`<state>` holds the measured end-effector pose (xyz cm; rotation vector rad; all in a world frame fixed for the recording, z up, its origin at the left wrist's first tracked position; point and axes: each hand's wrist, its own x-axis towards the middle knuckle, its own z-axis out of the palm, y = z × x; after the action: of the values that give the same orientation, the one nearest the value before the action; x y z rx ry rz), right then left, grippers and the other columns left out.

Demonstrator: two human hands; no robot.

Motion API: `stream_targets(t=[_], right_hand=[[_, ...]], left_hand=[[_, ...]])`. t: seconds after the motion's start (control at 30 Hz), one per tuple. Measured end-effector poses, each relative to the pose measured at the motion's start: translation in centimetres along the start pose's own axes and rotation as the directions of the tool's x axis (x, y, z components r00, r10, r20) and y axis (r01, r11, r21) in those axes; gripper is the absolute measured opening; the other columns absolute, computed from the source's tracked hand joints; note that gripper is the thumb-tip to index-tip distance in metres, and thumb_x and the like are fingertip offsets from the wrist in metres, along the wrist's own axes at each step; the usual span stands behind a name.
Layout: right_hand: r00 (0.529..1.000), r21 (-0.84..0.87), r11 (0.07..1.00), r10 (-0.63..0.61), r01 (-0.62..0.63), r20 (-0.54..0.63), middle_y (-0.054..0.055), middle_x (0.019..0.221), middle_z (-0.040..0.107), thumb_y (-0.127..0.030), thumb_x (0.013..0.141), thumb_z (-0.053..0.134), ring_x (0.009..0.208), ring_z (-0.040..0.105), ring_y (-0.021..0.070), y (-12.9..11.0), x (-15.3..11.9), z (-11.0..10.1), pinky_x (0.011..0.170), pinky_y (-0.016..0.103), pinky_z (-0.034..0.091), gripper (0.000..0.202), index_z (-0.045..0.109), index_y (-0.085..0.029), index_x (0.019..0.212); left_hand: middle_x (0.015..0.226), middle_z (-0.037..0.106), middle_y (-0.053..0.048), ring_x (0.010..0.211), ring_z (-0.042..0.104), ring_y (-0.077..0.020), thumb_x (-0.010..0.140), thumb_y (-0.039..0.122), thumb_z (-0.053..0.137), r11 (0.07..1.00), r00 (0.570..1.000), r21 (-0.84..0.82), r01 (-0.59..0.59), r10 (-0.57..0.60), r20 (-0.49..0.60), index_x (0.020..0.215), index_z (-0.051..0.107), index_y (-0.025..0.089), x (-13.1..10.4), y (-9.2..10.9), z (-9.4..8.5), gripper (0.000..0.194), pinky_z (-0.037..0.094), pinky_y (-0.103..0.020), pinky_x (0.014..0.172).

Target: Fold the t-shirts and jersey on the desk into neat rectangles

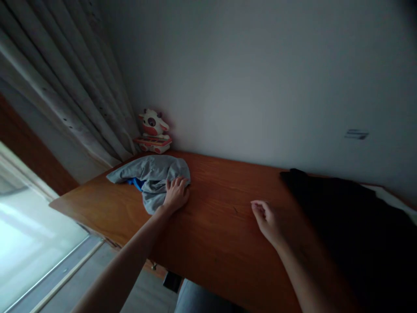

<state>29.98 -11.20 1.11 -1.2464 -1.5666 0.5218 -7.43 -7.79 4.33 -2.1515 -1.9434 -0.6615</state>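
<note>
A crumpled grey cloth [153, 170] lies on the left part of the brown wooden table [215, 217], with a bit of blue fabric [136, 183] showing at its lower edge. My left hand [176, 193] rests on the right side of the grey cloth, fingers spread and bent over it. To the right, my right hand [265, 219] hovers over or rests on the bare wood, its fingers curled in and nothing visible in them. A black cloth [352, 217] is spread over the right side of the table, apart from my right hand.
A white and red cow-shaped toy with a keyboard [153, 131] stands at the back left by the wall. A pale curtain [71, 82] hangs to the left. White material [392, 199] shows behind the black cloth.
</note>
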Motion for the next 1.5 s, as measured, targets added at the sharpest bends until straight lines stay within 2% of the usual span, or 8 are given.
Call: stream_targets(t=[0.2, 0.33, 0.43, 0.53, 0.67, 0.83, 1.0, 1.5], right_hand=[[0.998, 0.004, 0.999, -0.035, 0.035, -0.044, 0.009, 0.095, 0.070, -0.055, 0.097, 0.049, 0.080, 0.065, 0.0226, -1.1, 0.2, -0.3, 0.073, 0.036, 0.054, 0.034, 0.064, -0.024, 0.099], [0.997, 0.006, 0.999, -0.033, 0.034, -0.063, 0.007, 0.092, 0.069, -0.049, 0.098, 0.049, 0.076, 0.063, 0.0196, -1.4, 0.3, 0.0, 0.068, 0.032, 0.053, 0.028, 0.063, -0.024, 0.102], [0.994, 0.014, 1.000, -0.015, 0.017, -0.109, 0.005, 0.090, 0.069, -0.046, 0.098, 0.048, 0.074, 0.063, 0.0176, -1.0, 0.2, 0.3, 0.066, 0.029, 0.052, 0.027, 0.063, -0.024, 0.102], [0.988, -0.027, 1.000, 0.005, -0.009, -0.154, 0.006, 0.091, 0.070, -0.044, 0.097, 0.049, 0.073, 0.064, 0.0170, -0.4, 0.7, -1.1, 0.066, 0.028, 0.052, 0.026, 0.063, -0.023, 0.101], [0.974, -0.295, 0.946, 0.075, -0.137, -0.213, 0.008, 0.091, 0.072, -0.043, 0.097, 0.049, 0.075, 0.067, 0.0193, -0.3, 2.2, -8.1, 0.072, 0.031, 0.052, 0.027, 0.066, -0.022, 0.100], [0.817, -0.743, 0.395, 0.461, -0.540, -0.348, 0.015, 0.111, 0.074, -0.050, 0.103, 0.041, 0.109, 0.070, 0.0278, -0.2, 3.5, -19.3, 0.090, 0.036, 0.051, 0.041, 0.068, -0.019, 0.110], [0.608, -0.700, 0.113, 0.604, -0.706, -0.515, 0.034, 0.116, 0.069, -0.054, 0.100, 0.044, 0.114, 0.068, 0.0427, 2.1, 2.2, -23.6, 0.091, 0.052, 0.051, 0.062, 0.065, 0.000, 0.122], [0.582, -0.544, 0.276, 0.608, -0.792, -0.540, 0.016, 0.110, 0.075, -0.034, 0.102, 0.037, 0.104, 0.071, 0.0285, 5.0, 0.9, -25.5, 0.087, 0.038, 0.051, 0.040, 0.073, -0.020, 0.111]], left_hand=[[0.124, 0.066, -0.015, 0.116, 0.061, -0.0313, 0.092, 0.024, 0.052, 0.910, 0.945, -0.298, -0.288, 0.320, 0.063, 0.121, 0.064, 0.021, 1.6, 11.3, 4.1, 0.031, 0.048, -0.049, 0.105], [0.122, 0.067, -0.013, 0.115, 0.062, -0.0294, 0.093, 0.022, 0.050, 0.789, 0.878, -0.455, -0.414, 0.478, 0.029, 0.118, 0.064, 0.020, 1.8, 15.5, 5.1, 0.029, 0.050, -0.047, 0.105], [0.116, 0.068, -0.011, 0.109, 0.065, -0.0264, 0.095, 0.027, 0.049, 0.699, 0.842, -0.559, -0.446, 0.539, 0.004, 0.115, 0.063, 0.020, 1.7, 15.5, 5.0, 0.025, 0.053, -0.043, 0.100], [0.099, 0.069, -0.009, 0.093, 0.069, -0.0233, 0.097, 0.035, 0.048, 0.702, 0.887, -0.618, -0.353, 0.461, 0.018, 0.112, 0.062, 0.020, 2.0, 14.6, 4.7, 0.025, 0.058, -0.039, 0.086], [0.089, 0.067, -0.006, 0.079, 0.068, -0.0212, 0.096, 0.041, 0.049, 0.715, 0.912, -0.629, -0.304, 0.410, 0.024, 0.107, 0.063, 0.021, 2.4, 14.3, 4.7, 0.026, 0.059, -0.036, 0.075], [0.099, 0.068, -0.008, 0.087, 0.069, -0.0223, 0.095, 0.040, 0.050, 0.704, 0.874, -0.604, -0.375, 0.486, 0.024, 0.103, 0.065, 0.021, 2.4, 14.7, 5.2, 0.025, 0.059, -0.037, 0.081], [0.101, 0.070, -0.008, 0.092, 0.070, -0.0235, 0.095, 0.039, 0.050, 0.694, 0.850, -0.596, -0.405, 0.526, 0.035, 0.100, 0.067, 0.022, 2.4, 14.5, 5.5, 0.025, 0.059, -0.038, 0.087], [0.102, 0.073, -0.009, 0.094, 0.070, -0.0250, 0.094, 0.039, 0.051, 0.703, 0.834, -0.566, -0.431, 0.550, 0.048, 0.100, 0.069, 0.023, 2.6, 14.3, 5.7, 0.026, 0.059, -0.040, 0.088]])
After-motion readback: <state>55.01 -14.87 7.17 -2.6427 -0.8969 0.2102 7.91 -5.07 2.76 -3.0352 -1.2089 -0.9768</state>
